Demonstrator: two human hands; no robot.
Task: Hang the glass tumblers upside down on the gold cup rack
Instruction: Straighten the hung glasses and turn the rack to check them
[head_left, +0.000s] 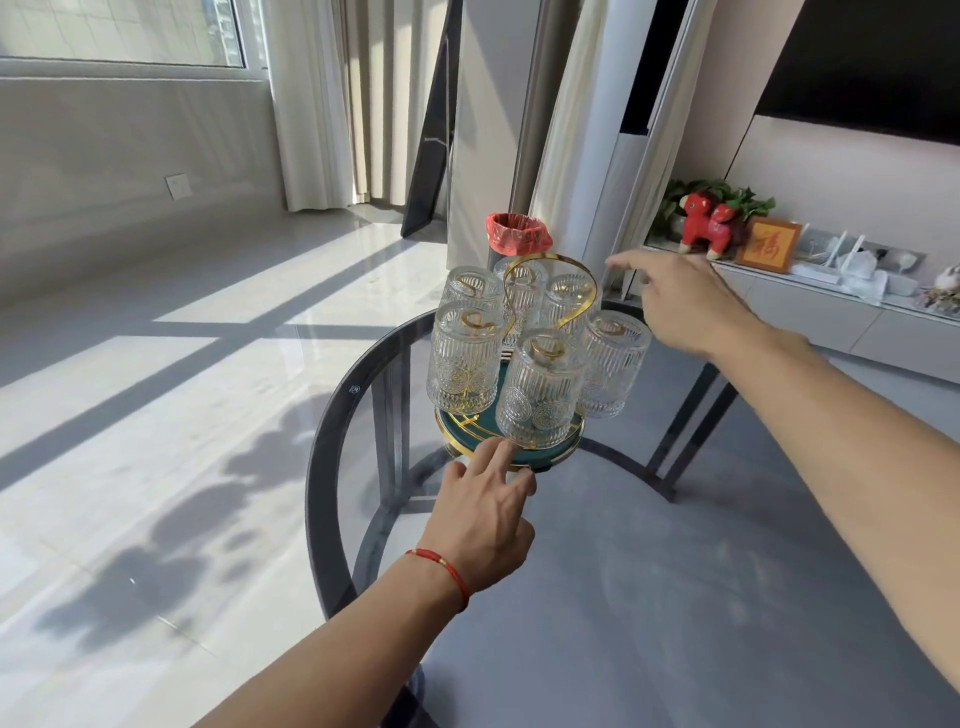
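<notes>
From the head view, you look to be at the very end of the job: six glass tumblers (540, 392) hang mouth-down on the gold cup rack (550, 291), ringed around its looping handle above the green, gold-rimmed base (569, 444), and no loose tumbler shows on the round glass table (332, 431). Your left hand (485, 514) rests at the near edge of that base with its fingers loosely spread and holding nothing, the fingertips (501, 449) touching or just beside the rim below the front tumbler. Your right hand (680, 304) hovers just beyond the right-hand tumbler, fingers open and extended, also empty. The next move, as I judge it, calls only for checking that each glass sits fully on its peg, then drawing both hands clear without brushing the glass. Mind the right-hand tumbler, which overhangs the base near your right wrist. Behind the rack stands a bin with a red liner (517, 234), and a red toy animal (709, 223) sits on the far shelf, both well apart.
</notes>
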